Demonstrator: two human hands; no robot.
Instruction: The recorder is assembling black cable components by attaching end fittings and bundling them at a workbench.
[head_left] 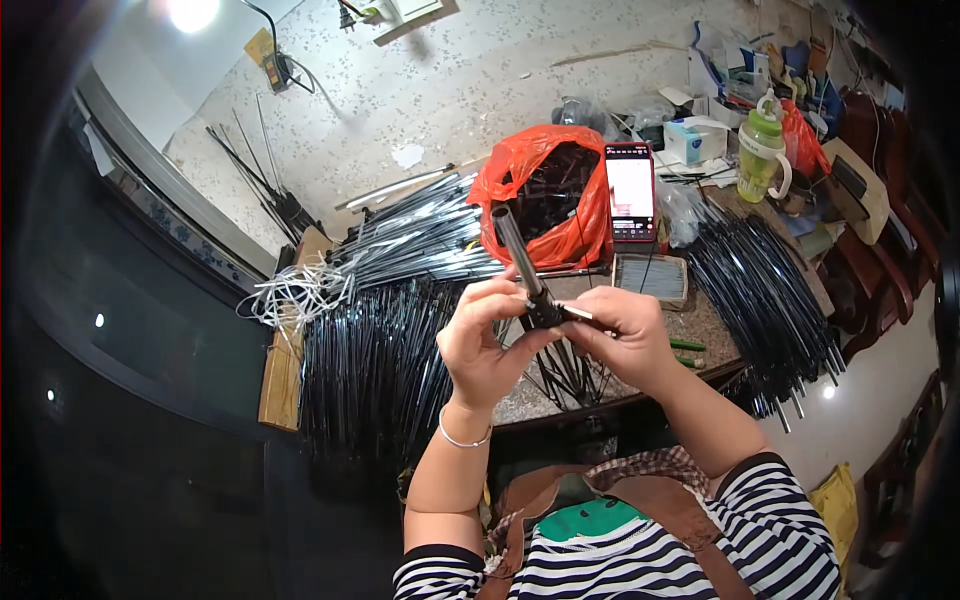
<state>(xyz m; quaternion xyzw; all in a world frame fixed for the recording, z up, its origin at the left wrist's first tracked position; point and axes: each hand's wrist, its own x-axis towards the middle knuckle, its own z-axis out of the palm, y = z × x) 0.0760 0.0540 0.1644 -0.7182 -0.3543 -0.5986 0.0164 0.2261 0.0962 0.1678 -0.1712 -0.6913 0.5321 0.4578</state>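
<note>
Striped shirt [600, 575] below, black tube [520, 250] held up in both hands

Brown straps [665, 503] run over the shirt at the lower edge. Above, the left hand [468, 335], a pale bracelet [463, 441] at its wrist, curls its thumb and fingers round the base of the tube, by a black hub [544, 312]. The right hand [628, 328] pinches a slim pale piece [578, 315] against the hub's other side. The tube tilts, its hollow end uppermost and leaning left, overlapping a red plastic bag [592, 215] in view. Thin black rods [568, 378] fan out beneath the hands; I cannot tell whether they join the hub. Just beside the bag stands a lit phone [630, 190], a shallow tray [684, 283] of thin grey rods near its foot. Heaps of long black rods flank the worktop, one left [370, 350], one right [760, 290]. Behind the right heap stands a green-lidded bottle [758, 170].
</note>
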